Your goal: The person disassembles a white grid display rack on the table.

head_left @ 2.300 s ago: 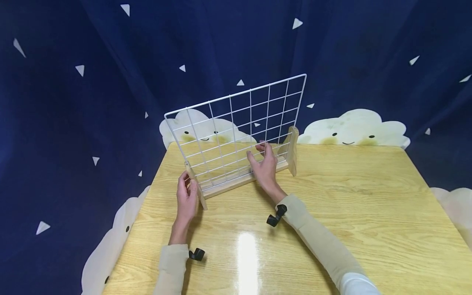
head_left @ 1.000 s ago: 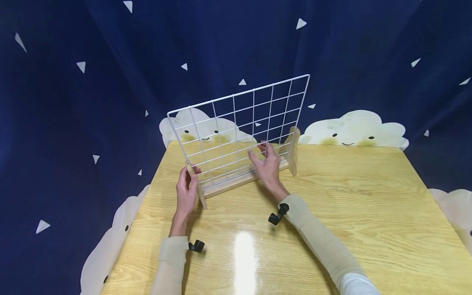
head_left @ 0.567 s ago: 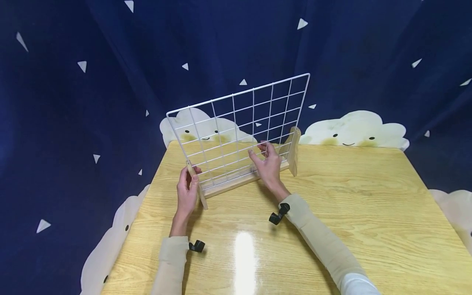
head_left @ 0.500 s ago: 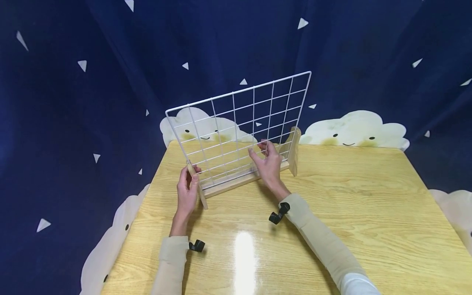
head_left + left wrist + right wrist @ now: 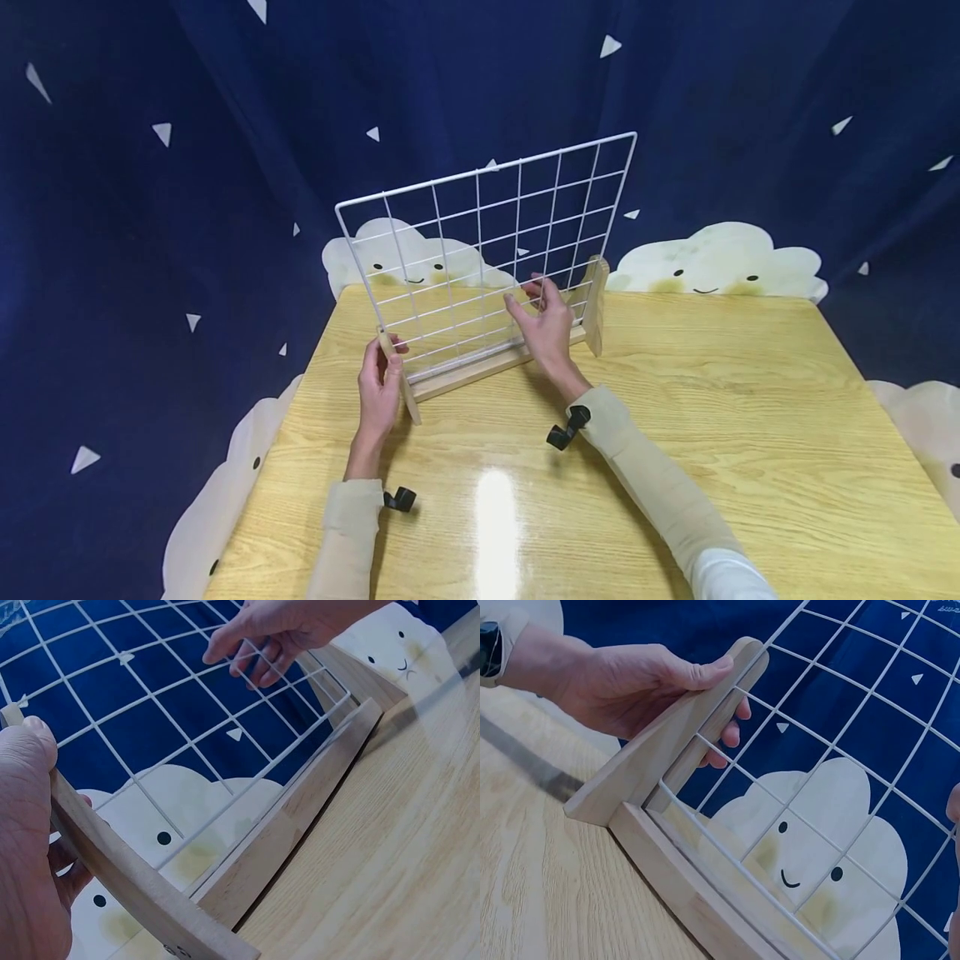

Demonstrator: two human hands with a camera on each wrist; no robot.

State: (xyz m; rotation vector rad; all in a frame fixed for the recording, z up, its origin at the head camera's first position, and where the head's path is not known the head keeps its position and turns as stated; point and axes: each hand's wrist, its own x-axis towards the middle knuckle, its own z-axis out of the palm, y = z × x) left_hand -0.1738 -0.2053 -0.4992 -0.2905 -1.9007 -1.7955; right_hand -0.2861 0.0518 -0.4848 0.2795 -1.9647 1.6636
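My left hand (image 5: 378, 396) grips the left side panel (image 5: 407, 390) of a light wooden stand, thumb on the near face and fingers behind. A white wire grid panel (image 5: 517, 200) stands between the two wooden sides, leaning back. My right hand (image 5: 549, 333) holds the grid low on its right half, its thumb in front and fingertips behind the wires. In the left wrist view, the grid's bottom wire (image 5: 247, 782) runs above the stand's base bar (image 5: 259, 862). The right wrist view shows the left hand (image 5: 630, 682) around the side panel (image 5: 656, 739).
The stand's right side panel (image 5: 595, 308) rises beyond the right hand. Everything is on a wood-grain table (image 5: 712, 417). Smiling cloud boards (image 5: 716, 258) edge the table, with a dark blue curtain (image 5: 712, 108) behind. Each sleeve carries a black wrist mount (image 5: 570, 427).
The wire grid has risen a little within the stand, the right hand moving up with it. The left hand stays on the side panel, its fingers reaching further around it than at first.
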